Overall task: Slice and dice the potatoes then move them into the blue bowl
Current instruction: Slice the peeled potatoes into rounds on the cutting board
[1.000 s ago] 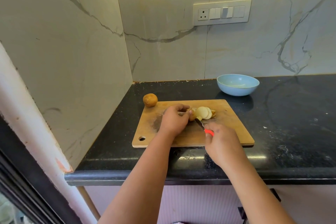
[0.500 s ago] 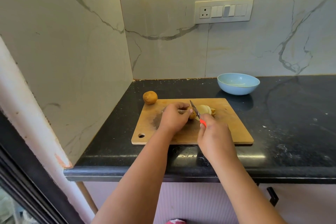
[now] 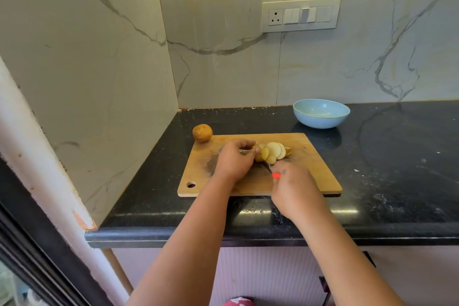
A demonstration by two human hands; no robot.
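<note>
Right hand (image 3: pixel 293 187) grip is clamped on the knife (image 3: pixel 273 172). Left hand (image 3: pixel 233 160) pins the potato end (image 3: pixel 258 156) against fanned slices (image 3: pixel 275 149) on the cutting board (image 3: pixel 315 169). A whole potato (image 3: pixel 202 133) rests at the board's far left corner; the blue bowl (image 3: pixel 321 113) stands behind on the tabletop (image 3: pixel 397 156).

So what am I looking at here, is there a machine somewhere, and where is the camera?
No machine: a person works bare-handed, filmed by a camera worn on their head, looking down. On the black counter lies a wooden cutting board. The left hand steadies a partly cut potato; pale slices lie beside it. The right hand grips a knife with a red handle. A whole potato sits at the board's far corner, and a blue bowl waits behind.
</note>
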